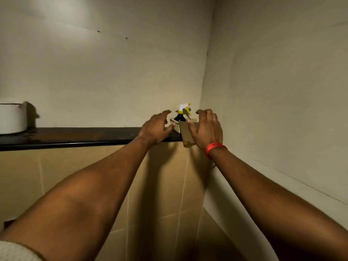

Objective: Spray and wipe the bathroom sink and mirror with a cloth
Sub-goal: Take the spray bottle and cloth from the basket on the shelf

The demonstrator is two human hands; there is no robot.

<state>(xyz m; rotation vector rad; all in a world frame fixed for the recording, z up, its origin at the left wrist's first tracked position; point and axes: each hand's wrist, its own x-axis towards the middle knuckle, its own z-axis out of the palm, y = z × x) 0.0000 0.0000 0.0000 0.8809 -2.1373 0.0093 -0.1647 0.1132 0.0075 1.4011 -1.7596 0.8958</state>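
A dark spray bottle (180,117) with a white and yellow trigger head stands in a small pale basket (194,120) at the right end of a dark high shelf (75,135), in the corner. A tan cloth (186,135) hangs over the basket's front and the shelf edge. My left hand (156,128) is raised just left of the basket, fingers spread, holding nothing. My right hand (206,129), with a red band at the wrist, is just right of the cloth, fingers apart, its thumb near the cloth's edge. Sink and mirror are out of view.
A white round container (11,117) stands at the shelf's left end. Pale walls meet in a corner right behind the basket. Tan tiles cover the wall below the shelf.
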